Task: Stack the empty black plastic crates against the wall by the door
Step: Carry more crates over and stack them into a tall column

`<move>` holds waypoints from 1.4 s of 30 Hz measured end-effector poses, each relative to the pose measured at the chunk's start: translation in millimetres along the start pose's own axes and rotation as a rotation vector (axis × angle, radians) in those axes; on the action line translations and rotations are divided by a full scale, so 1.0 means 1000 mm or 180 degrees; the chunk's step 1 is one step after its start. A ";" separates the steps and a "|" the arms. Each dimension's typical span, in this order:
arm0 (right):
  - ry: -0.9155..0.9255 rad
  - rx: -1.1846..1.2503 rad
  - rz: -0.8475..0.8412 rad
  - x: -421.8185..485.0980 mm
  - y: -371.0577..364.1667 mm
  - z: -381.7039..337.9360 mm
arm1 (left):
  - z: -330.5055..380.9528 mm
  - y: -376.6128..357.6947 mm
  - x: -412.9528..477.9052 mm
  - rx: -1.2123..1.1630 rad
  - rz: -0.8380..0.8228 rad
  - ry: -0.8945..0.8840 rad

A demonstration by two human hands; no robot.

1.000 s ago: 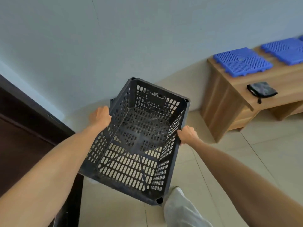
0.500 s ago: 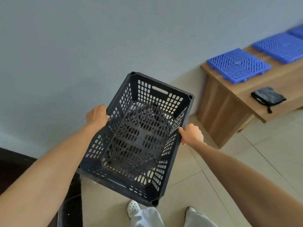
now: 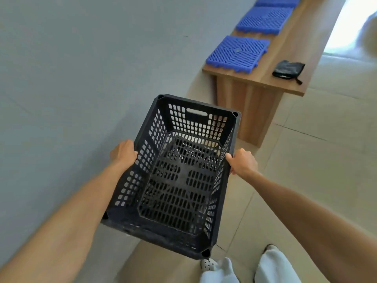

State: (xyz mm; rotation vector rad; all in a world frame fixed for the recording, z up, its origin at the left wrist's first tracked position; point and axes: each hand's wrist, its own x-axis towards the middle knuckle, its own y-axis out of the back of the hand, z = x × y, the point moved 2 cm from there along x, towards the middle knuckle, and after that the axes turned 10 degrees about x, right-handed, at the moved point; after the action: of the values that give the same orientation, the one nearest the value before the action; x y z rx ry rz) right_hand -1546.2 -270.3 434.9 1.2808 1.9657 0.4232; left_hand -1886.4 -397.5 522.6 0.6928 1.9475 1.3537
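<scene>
An empty black plastic crate (image 3: 175,180) with perforated walls and floor hangs in front of me above the tiled floor, close to the grey wall. My left hand (image 3: 123,153) grips the rim of its left long side. My right hand (image 3: 241,163) grips the rim of its right long side. The crate is held roughly level with its open top facing up. No other crate and no door are in view.
A low wooden bench (image 3: 265,84) stands along the wall ahead on the right, carrying blue grid tiles (image 3: 237,52) and a small black pouch (image 3: 288,69). The grey wall (image 3: 81,68) fills the left. My shoes and light trousers (image 3: 224,268) show at the bottom.
The view has swung right: the dark door at the left has left the frame and the bench now lies ahead. The crate has levelled out. Both hands keep their grip.
</scene>
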 end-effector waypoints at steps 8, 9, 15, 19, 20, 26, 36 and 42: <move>-0.0239 0.0052 0.0200 -0.029 -0.041 -0.013 | -0.022 -0.017 0.048 0.0154 0.0010 -0.0433; -0.0268 0.0086 0.0208 -0.031 -0.047 -0.019 | -0.026 -0.019 0.053 0.0190 -0.0010 -0.0445; -0.0366 0.0154 0.0242 -0.045 -0.078 -0.035 | -0.042 -0.030 0.072 0.0336 0.0077 -0.0641; -0.0407 0.0143 0.0250 -0.044 -0.084 -0.043 | -0.045 -0.040 0.077 0.0325 0.0012 -0.0721; -0.0423 0.0129 0.0235 -0.044 -0.085 -0.045 | -0.046 -0.043 0.078 0.0320 0.0003 -0.0736; -0.0336 -0.0356 0.0143 -0.042 -0.082 -0.052 | -0.050 -0.051 0.076 0.0132 -0.0002 -0.0812; 0.1048 -0.1824 0.0023 -0.033 -0.035 -0.076 | -0.027 -0.056 0.029 0.0276 -0.0133 -0.1239; 0.2522 -0.1806 -0.0542 -0.039 -0.046 -0.076 | 0.020 -0.062 -0.035 0.0222 0.0019 -0.1579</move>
State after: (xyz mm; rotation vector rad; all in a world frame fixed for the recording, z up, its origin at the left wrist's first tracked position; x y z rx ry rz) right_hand -1622.4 -316.5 473.3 0.6017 2.2865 1.4478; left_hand -1851.6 -431.2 467.0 0.9641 1.5960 0.9990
